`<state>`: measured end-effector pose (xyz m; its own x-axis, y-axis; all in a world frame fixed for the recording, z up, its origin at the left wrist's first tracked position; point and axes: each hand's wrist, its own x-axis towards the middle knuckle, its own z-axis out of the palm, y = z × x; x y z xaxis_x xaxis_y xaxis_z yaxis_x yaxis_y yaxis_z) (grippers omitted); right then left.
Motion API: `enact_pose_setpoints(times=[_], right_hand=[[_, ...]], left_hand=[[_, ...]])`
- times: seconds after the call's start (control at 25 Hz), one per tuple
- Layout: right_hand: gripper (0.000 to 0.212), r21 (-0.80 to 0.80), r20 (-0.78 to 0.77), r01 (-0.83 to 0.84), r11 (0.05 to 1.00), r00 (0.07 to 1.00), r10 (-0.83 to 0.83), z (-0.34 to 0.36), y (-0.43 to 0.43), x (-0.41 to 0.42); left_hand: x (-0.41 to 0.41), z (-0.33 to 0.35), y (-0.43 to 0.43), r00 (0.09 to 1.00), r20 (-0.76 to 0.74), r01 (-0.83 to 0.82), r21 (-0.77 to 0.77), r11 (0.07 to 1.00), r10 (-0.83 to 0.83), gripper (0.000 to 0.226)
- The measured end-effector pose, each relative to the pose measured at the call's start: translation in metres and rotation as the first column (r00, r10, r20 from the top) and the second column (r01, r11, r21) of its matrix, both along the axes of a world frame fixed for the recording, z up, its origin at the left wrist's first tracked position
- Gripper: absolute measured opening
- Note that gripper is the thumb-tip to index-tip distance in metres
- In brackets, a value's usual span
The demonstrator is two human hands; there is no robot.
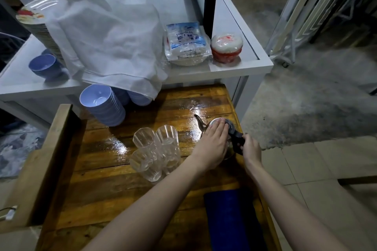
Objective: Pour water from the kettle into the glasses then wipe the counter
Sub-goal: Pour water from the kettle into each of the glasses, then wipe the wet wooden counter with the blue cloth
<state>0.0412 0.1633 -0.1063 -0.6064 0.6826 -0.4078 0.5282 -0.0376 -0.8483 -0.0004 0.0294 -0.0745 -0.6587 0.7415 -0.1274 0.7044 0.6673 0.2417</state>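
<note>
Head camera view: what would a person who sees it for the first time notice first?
First, the two hands at the metal kettle by the wet wooden counter's right edge: left hand flat on the lid, right hand on the black handle. Just left stand four clear glasses. Behind, a big white cloth hangs over stacked blue bowls.

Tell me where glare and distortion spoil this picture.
Head view: bright glare patches on the wet wooden counter, one just beyond the kettle, one left of the glasses; wide-angle bending curves the white shelf edges; corners are dim; the left hand on the kettle lid looks soft.
</note>
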Motion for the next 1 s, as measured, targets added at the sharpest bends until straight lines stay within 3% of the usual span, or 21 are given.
enact_pose_setpoints(times=[0.28, 0.44, 0.56, 0.68, 0.76, 0.88, 1.0], right_hand=[[0.027, 0.159, 0.092, -0.242, 0.957, 0.969, 0.230, -0.002, 0.012, 0.018], [0.045, 0.342, 0.063, -0.323, 0.882, 0.945, 0.322, -0.018, -0.008, 0.071], [0.054, 0.462, 0.186, -0.540, 0.703, 0.834, 0.519, -0.039, -0.026, 0.115], [0.063, 0.490, 0.471, -0.813, 0.313, 0.550, 0.689, -0.058, -0.039, 0.154], [0.070, 0.473, 0.580, -0.873, 0.120, 0.410, 0.704, -0.074, -0.045, 0.178], [0.067, 0.450, 0.631, -0.890, 0.079, 0.379, 0.677, -0.082, -0.051, 0.197], [0.071, 0.436, 0.665, -0.900, 0.018, 0.335, 0.668, -0.093, -0.051, 0.207]], left_hand=[[0.017, 0.003, -0.001, 0.998, 0.034, -0.055, 0.027, 0.998, 0.054, 0.061], [0.072, -0.005, -0.021, 0.990, 0.094, -0.125, 0.226, 0.966, 0.106, 0.061], [0.118, -0.028, -0.046, 0.981, 0.138, -0.171, 0.252, 0.952, 0.139, 0.056], [0.156, -0.052, -0.076, 0.969, 0.193, -0.191, 0.181, 0.965, 0.156, 0.054], [0.171, -0.062, -0.101, 0.967, 0.193, -0.195, 0.132, 0.972, 0.168, 0.054], [0.189, -0.068, -0.145, 0.973, 0.164, -0.177, 0.072, 0.982, 0.164, 0.053], [0.223, -0.083, -0.193, 0.946, 0.189, -0.276, 0.052, 0.960, 0.262, 0.059]])
